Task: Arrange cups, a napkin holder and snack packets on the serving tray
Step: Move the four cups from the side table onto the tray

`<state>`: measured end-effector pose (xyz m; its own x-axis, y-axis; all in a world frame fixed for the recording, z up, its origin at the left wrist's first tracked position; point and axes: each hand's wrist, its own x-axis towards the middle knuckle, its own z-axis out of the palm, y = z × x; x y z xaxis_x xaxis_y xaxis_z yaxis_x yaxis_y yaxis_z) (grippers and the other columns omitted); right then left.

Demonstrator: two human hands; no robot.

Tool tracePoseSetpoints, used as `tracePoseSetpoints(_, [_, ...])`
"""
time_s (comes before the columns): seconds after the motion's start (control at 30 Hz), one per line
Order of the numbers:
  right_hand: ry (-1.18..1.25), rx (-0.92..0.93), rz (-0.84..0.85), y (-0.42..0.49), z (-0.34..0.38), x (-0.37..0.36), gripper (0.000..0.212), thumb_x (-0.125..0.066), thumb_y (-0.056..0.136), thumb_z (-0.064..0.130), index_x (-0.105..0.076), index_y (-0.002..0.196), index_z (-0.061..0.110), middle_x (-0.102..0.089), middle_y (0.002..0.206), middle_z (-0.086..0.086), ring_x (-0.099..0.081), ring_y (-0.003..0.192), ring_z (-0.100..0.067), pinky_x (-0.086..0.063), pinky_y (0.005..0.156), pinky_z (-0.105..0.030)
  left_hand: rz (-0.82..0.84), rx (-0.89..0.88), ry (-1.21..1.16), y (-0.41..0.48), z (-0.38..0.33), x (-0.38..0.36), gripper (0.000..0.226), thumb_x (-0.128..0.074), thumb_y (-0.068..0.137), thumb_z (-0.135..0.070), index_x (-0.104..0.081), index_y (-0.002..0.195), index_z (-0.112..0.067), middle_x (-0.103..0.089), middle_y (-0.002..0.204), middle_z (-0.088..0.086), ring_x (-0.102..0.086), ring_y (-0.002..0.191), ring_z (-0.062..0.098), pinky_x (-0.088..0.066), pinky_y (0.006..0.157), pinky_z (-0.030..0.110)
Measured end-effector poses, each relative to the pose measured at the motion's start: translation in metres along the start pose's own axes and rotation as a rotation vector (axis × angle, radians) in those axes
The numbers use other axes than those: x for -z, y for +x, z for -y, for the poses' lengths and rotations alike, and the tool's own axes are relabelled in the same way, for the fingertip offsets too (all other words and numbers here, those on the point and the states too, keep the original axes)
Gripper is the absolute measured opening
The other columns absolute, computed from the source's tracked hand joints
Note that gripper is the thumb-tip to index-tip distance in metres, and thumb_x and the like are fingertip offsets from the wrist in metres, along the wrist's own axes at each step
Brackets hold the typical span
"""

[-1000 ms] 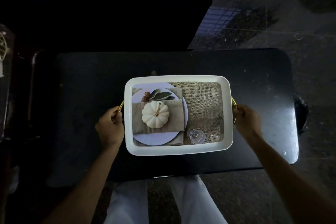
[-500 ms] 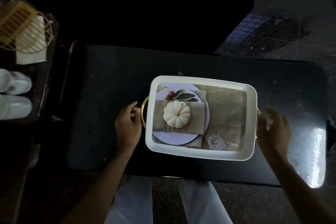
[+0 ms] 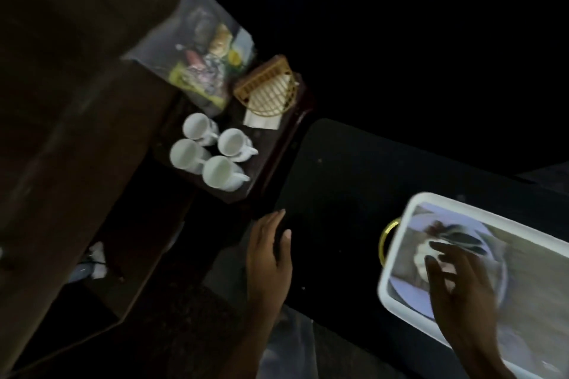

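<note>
Both hands empty over the dark table [image 3: 338, 181]
Left hand [image 3: 269, 258] flat, fingers together; right hand [image 3: 455, 283] splayed above serving tray [image 3: 397, 283].

A black table [image 3: 345, 181] with rounded corners carries a white serving tray [image 3: 400, 295] with a gold handle [image 3: 385, 240] near its near edge. Beside the table's left end stands a dark wooden side table [image 3: 271, 157]; on it sit four white cups [image 3: 212, 151] clustered toward its near edge, a wicker napkin holder [image 3: 268, 89] with napkins at its far right corner, and a clear bag of snack packets [image 3: 203, 61] along its far edge
</note>
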<state>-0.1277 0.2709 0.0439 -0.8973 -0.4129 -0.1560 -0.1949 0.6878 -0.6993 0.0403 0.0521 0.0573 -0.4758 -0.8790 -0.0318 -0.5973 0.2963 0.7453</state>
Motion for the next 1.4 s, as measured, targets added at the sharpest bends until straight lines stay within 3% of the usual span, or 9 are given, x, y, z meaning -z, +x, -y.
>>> tracePoseSetpoints(0.1, [0.069, 0.045, 0.036, 0.003, 0.051, -0.047, 0.021, -0.064, 0.089, 0.003, -0.066, 0.11, 0.006, -0.062, 0.104, -0.011, -0.065, 0.082, -0.028, -0.053, 0.073, -0.027, -0.119, 0.021, -0.046, 0.03, 0.014, 0.04, 0.03, -0.057, 0.099, -0.016, -0.066, 0.128, -0.015, -0.062, 0.127, 0.0, -0.062, 0.113, 0.003, -0.056, 0.09, 0.029])
tracePoseSetpoints(0.23, [0.119, 0.072, 0.075, 0.011, 0.116, -0.107, 0.021, -0.066, 0.089, 0.002, -0.068, 0.11, 0.008, -0.065, 0.102, -0.01, -0.061, 0.081, -0.011, -0.038, 0.078, 0.004, -0.285, 0.138, -0.124, 0.072, 0.04, 0.086, 0.029, -0.06, 0.098, -0.007, -0.068, 0.125, -0.013, -0.063, 0.119, -0.005, -0.061, 0.104, -0.009, -0.048, 0.081, 0.005])
tracePoseSetpoints(0.4, [0.234, 0.049, 0.173, 0.026, 0.178, -0.166, 0.017, -0.062, 0.094, 0.012, -0.069, 0.11, 0.015, -0.068, 0.105, 0.003, -0.065, 0.088, 0.004, -0.043, 0.073, 0.002, -0.315, 0.401, -0.327, 0.115, 0.074, 0.108, 0.025, -0.054, 0.102, -0.007, -0.068, 0.122, -0.01, -0.07, 0.117, 0.003, -0.069, 0.107, 0.016, -0.058, 0.091, 0.039])
tracePoseSetpoints(0.5, [0.25, 0.025, 0.224, 0.041, 0.205, -0.195, 0.02, -0.062, 0.095, 0.014, -0.069, 0.113, 0.017, -0.068, 0.106, 0.006, -0.065, 0.089, 0.004, -0.044, 0.072, 0.0, -0.247, 0.506, -0.428, 0.133, 0.082, 0.105, 0.025, -0.053, 0.102, -0.007, -0.068, 0.121, -0.008, -0.072, 0.113, 0.007, -0.07, 0.107, 0.018, -0.058, 0.094, 0.05])
tracePoseSetpoints(0.6, [0.246, 0.039, 0.297, 0.054, 0.22, -0.215, 0.026, -0.064, 0.09, 0.004, -0.068, 0.115, 0.013, -0.066, 0.108, 0.004, -0.063, 0.087, 0.012, -0.045, 0.07, 0.001, -0.197, 0.542, -0.455, 0.141, 0.085, 0.098, 0.023, -0.054, 0.101, -0.009, -0.07, 0.118, -0.009, -0.074, 0.111, 0.006, -0.071, 0.105, 0.015, -0.058, 0.094, 0.05])
tracePoseSetpoints(0.87, [0.213, 0.136, 0.403, 0.065, 0.227, -0.239, 0.016, -0.071, 0.084, 0.001, -0.072, 0.098, 0.009, -0.075, 0.091, -0.002, -0.07, 0.083, -0.008, -0.052, 0.07, -0.008, -0.141, 0.537, -0.468, 0.144, 0.087, 0.086, 0.02, -0.057, 0.101, -0.011, -0.075, 0.109, -0.015, -0.078, 0.101, 0.004, -0.074, 0.099, 0.015, -0.06, 0.091, 0.048])
tracePoseSetpoints(0.97, [0.185, 0.133, 0.376, 0.066, 0.226, -0.244, 0.012, -0.07, 0.085, 0.001, -0.071, 0.091, 0.012, -0.075, 0.084, 0.002, -0.07, 0.077, -0.004, -0.055, 0.069, -0.015, -0.12, 0.549, -0.476, 0.147, 0.089, 0.087, 0.022, -0.057, 0.101, -0.01, -0.075, 0.113, -0.009, -0.078, 0.104, 0.007, -0.074, 0.101, 0.017, -0.06, 0.093, 0.047])
tracePoseSetpoints(1.2, [0.227, 0.1, 0.339, 0.054, 0.212, -0.225, 0.009, -0.073, 0.085, 0.008, -0.07, 0.087, 0.016, -0.072, 0.078, 0.016, -0.067, 0.075, 0.007, -0.045, 0.062, -0.003, -0.063, 0.549, -0.502, 0.138, 0.075, 0.089, 0.024, -0.054, 0.103, -0.018, -0.075, 0.107, -0.008, -0.078, 0.102, 0.004, -0.074, 0.099, 0.013, -0.061, 0.088, 0.035])
tracePoseSetpoints(1.4, [0.246, 0.078, 0.297, 0.037, 0.185, -0.171, 0.018, -0.074, 0.085, 0.013, -0.068, 0.085, 0.03, -0.067, 0.083, 0.038, -0.064, 0.081, 0.017, -0.041, 0.065, 0.003, 0.102, 0.709, -0.786, 0.115, 0.04, 0.083, 0.054, -0.04, 0.105, -0.045, -0.075, 0.108, -0.005, -0.077, 0.114, 0.009, -0.073, 0.109, 0.017, -0.058, 0.09, 0.034])
